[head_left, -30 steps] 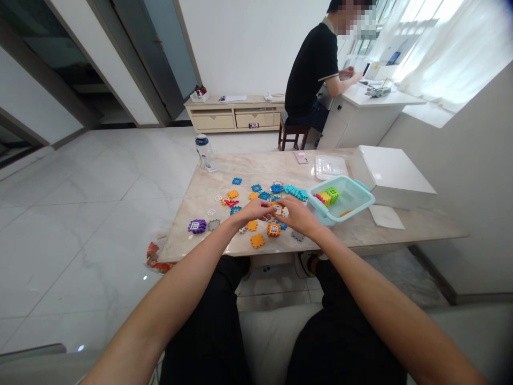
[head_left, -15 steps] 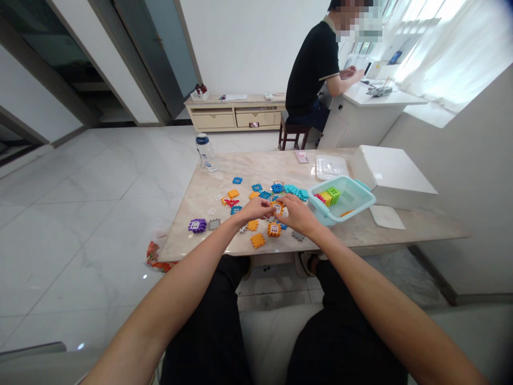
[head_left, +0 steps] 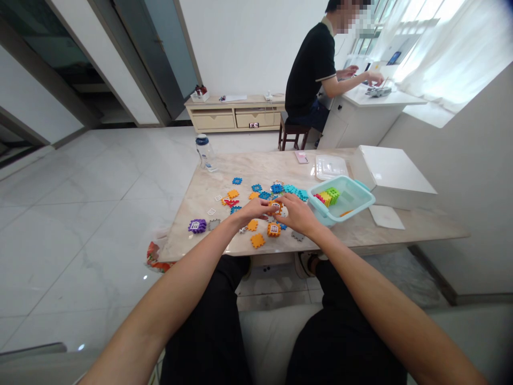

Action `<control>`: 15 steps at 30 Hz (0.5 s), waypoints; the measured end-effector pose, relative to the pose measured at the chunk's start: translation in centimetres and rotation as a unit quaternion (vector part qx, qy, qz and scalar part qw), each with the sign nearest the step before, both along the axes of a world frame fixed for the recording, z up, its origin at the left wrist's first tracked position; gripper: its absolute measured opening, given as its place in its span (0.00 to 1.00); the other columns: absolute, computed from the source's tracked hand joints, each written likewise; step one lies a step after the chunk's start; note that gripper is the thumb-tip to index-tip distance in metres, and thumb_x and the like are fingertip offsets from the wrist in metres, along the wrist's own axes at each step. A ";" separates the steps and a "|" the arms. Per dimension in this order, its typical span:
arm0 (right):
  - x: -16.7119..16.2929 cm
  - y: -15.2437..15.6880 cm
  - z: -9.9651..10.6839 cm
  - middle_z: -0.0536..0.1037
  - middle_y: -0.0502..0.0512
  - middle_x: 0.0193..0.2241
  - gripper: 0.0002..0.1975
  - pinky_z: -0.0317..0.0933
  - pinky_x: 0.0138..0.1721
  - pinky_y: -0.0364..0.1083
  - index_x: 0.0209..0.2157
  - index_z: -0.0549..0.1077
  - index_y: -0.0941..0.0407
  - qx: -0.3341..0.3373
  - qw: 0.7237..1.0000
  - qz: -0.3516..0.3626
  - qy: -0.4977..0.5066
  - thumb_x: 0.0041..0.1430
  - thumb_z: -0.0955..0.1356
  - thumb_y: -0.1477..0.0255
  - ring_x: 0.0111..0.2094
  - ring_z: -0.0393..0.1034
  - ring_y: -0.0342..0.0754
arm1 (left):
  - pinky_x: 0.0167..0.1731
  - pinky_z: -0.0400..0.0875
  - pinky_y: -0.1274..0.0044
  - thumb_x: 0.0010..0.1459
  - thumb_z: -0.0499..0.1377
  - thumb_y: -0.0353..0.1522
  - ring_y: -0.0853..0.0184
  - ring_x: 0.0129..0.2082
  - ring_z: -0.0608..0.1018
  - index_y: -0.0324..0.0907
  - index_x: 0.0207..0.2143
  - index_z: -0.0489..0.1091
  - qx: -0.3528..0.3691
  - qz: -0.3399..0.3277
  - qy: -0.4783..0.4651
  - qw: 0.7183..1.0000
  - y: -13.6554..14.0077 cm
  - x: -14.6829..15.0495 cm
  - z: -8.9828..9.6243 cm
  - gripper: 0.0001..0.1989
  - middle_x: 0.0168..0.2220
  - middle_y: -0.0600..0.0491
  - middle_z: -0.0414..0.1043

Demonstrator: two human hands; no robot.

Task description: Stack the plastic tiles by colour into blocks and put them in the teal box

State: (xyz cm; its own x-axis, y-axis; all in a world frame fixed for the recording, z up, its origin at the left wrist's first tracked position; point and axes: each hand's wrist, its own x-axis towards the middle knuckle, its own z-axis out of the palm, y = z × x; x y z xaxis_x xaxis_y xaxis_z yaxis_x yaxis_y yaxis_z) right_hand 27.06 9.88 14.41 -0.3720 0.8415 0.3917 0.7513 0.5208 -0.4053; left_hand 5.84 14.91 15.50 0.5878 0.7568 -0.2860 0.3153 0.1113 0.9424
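Both hands meet over the loose pieces and hold an orange interlocking tile (head_left: 276, 205) between them, a white window insert showing on it. My left hand (head_left: 258, 208) grips its left side with closed fingers; my right hand (head_left: 295, 210) has its fingers round the right side. Just below lies an orange tile stack with a white window (head_left: 273, 230). Near it are a plain orange tile (head_left: 257, 240) and a grey tile (head_left: 297, 236). Blue tiles (head_left: 276, 188) and turquoise tiles (head_left: 295, 191) lie beyond my fingers. A purple stack (head_left: 197, 226) sits at the left.
A light-blue basket (head_left: 363, 203) with green, yellow and red pieces stands right of my hands. Behind it are a clear lid (head_left: 331, 167) and a white box (head_left: 395, 168). A water bottle (head_left: 206, 153) stands far left. A person (head_left: 308, 69) sits at another desk.
My hands stay almost in place, with the orange tile turned slightly between the fingers. The other person's hand has reached farther across the desk.
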 end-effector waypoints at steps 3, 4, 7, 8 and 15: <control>0.1 0.0 0.2 0.80 0.60 0.47 0.14 0.69 0.56 0.57 0.51 0.79 0.53 -0.004 1.000 -0.002 0.001 0.65 0.75 0.69 0.52 0.74 0.60 | 0.43 0.73 0.73 0.52 0.74 0.53 0.62 0.43 0.79 0.41 0.37 0.82 -0.034 0.002 -0.011 0.999 0.0 0.0 0.1 0.25 0.41 0.47 0.81; 0.1 0.0 0.2 0.80 0.60 0.47 0.14 0.69 0.56 0.57 0.51 0.79 0.53 -0.006 1.000 -0.001 -0.001 0.65 0.75 0.68 0.52 0.74 0.60 | 0.44 0.73 0.73 0.52 0.74 0.53 0.62 0.44 0.79 0.42 0.38 0.82 -0.045 0.001 -0.016 0.999 0.0 0.0 0.2 0.25 0.42 0.47 0.81; 0.1 0.1 0.2 0.79 0.59 0.47 0.13 0.69 0.56 0.56 0.51 0.79 0.52 -0.008 1.000 -0.001 -0.010 0.65 0.76 0.69 0.52 0.74 0.59 | 0.45 0.73 0.74 0.52 0.74 0.53 0.61 0.47 0.79 0.42 0.40 0.82 -0.061 -0.003 -0.024 0.998 -0.1 0.1 0.4 0.25 0.45 0.47 0.81; 0.1 0.1 0.2 0.79 0.59 0.46 0.13 0.69 0.56 0.56 0.50 0.79 0.52 -0.007 1.000 -0.003 -0.013 0.65 0.76 0.69 0.52 0.74 0.59 | 0.45 0.73 0.74 0.52 0.74 0.53 0.60 0.48 0.79 0.42 0.41 0.82 -0.061 -0.004 -0.023 0.998 -0.2 0.2 0.5 0.25 0.46 0.47 0.81; 0.4 0.3 -0.2 0.79 0.60 0.47 0.13 0.69 0.55 0.56 0.50 0.78 0.53 -0.004 0.999 -0.012 -0.032 0.66 0.76 0.65 0.52 0.74 0.60 | 0.45 0.74 0.74 0.56 0.71 0.48 0.60 0.51 0.80 0.44 0.42 0.84 -0.075 0.000 -0.026 0.997 -0.3 0.2 1.2 0.19 0.50 0.48 0.82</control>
